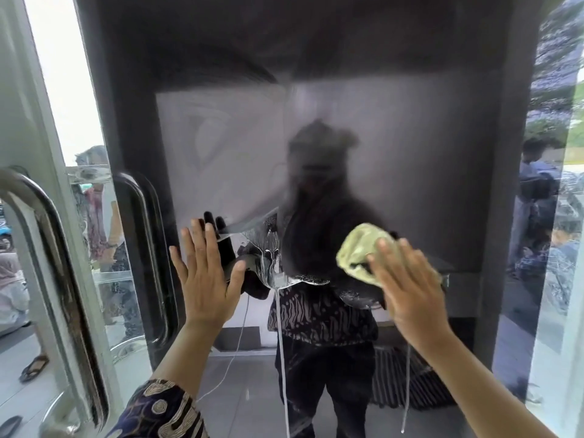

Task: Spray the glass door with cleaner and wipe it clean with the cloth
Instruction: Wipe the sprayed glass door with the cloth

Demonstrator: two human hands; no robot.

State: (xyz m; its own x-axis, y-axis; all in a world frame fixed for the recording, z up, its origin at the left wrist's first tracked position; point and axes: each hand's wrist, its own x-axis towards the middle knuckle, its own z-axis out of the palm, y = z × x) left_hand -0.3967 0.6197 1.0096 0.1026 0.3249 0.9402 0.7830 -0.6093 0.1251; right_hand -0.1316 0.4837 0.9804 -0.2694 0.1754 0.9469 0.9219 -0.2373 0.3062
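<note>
The glass door point(395, 128) fills the view, smeared and hazy over its upper part. White foamy cleaner point(271, 267) clings between my hands and runs down in thin streaks. My left hand point(205, 279) lies flat on the glass with straight, spread fingers, holding nothing. My right hand point(407, 286) presses a crumpled pale yellow-green cloth point(360, 251) against the glass with straight fingers; the cloth sticks out above and to the left of them. No spray bottle is in view.
A curved steel door handle point(41, 267) stands at the left, with its twin point(145, 254) behind the glass. The pane mirrors my body and bystanders at both sides. Through the glass lie a grey tiled floor point(240, 399) and a dark mat.
</note>
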